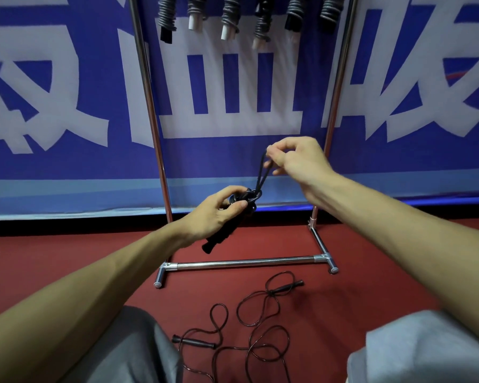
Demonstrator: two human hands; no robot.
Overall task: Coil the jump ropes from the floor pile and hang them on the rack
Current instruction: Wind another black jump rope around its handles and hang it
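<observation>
My left hand (219,211) grips a coiled black jump rope bundle (219,239) by its handles, held in front of the chrome rack (246,262). My right hand (296,158) pinches a loop of that rope (260,175) and holds it up from the bundle. A loose black jump rope (255,322) lies uncoiled on the red floor between my knees, one handle at the left and one at the upper right. Several coiled ropes (230,15) hang from the top of the rack.
The rack's two uprights (152,114) stand against a blue banner with large white characters. Its base bar and feet rest on the red floor just beyond the loose rope. My grey-clad knees (415,352) fill the bottom corners.
</observation>
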